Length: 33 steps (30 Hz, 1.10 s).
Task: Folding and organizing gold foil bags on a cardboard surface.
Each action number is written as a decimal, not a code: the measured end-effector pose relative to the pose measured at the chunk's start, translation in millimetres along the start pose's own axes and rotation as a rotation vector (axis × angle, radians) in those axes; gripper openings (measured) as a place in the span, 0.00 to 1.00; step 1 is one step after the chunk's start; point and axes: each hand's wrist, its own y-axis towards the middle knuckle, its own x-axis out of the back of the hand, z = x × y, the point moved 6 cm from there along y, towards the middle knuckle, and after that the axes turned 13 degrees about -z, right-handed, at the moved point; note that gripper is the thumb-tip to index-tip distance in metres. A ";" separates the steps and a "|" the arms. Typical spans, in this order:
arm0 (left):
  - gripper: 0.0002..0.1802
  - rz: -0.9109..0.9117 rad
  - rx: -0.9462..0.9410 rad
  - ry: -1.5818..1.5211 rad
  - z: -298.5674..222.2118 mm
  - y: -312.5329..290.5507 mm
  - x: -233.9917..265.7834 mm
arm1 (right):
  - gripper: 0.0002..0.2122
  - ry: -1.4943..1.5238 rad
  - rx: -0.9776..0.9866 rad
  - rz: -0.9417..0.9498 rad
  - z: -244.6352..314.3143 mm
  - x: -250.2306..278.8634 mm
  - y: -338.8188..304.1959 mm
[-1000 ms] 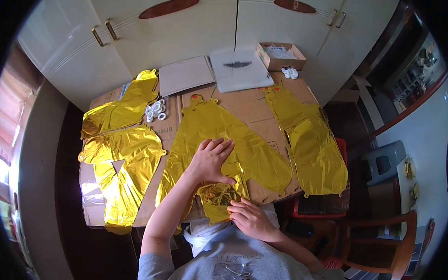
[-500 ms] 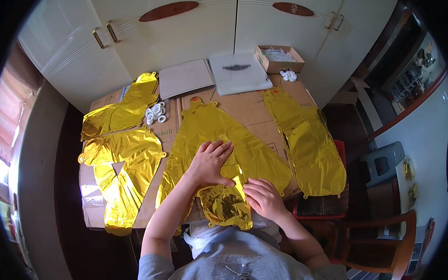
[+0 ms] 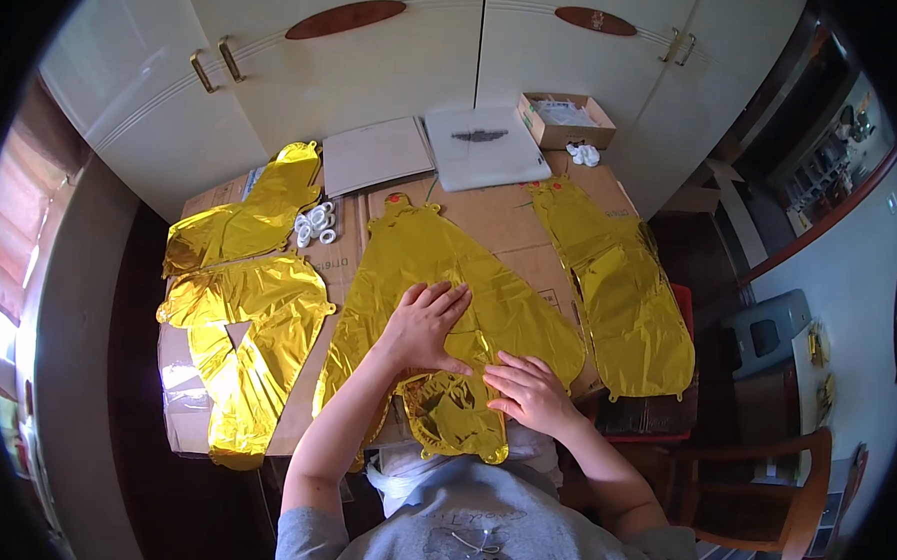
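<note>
A large gold foil balloon [image 3: 400,248], flat and uninflated, lies in front of me on the cardboard-covered table. My left hand [image 3: 426,326] rests palm down on its middle, fingers stretched upward. Just to the right, my right hand [image 3: 531,391] lies on the foil with its fingers extended toward the left. Below both hands a crumpled gold foil part [image 3: 453,415] hangs at the table's front edge near my body. More flat gold foil balloons lie on the left [image 3: 250,346], at the back left [image 3: 246,216] and on the right [image 3: 622,308].
Several white ribbon rolls [image 3: 316,224] sit between the balloons at the back left. Behind stand a grey-beige folder [image 3: 379,155], a pale laptop [image 3: 484,149] and an open cardboard box [image 3: 566,120] with a crumpled white tissue [image 3: 582,155]. A wooden chair [image 3: 809,496] is at the right.
My right hand has shifted slightly up and its fingers have straightened over the foil. The left hand stays put on the balloon. The whole view has moved slightly.
</note>
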 end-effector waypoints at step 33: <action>0.68 0.031 0.016 0.004 -0.1 0.7 -2.4 | 0.13 -0.216 0.375 0.046 20.3 19.0 -10.9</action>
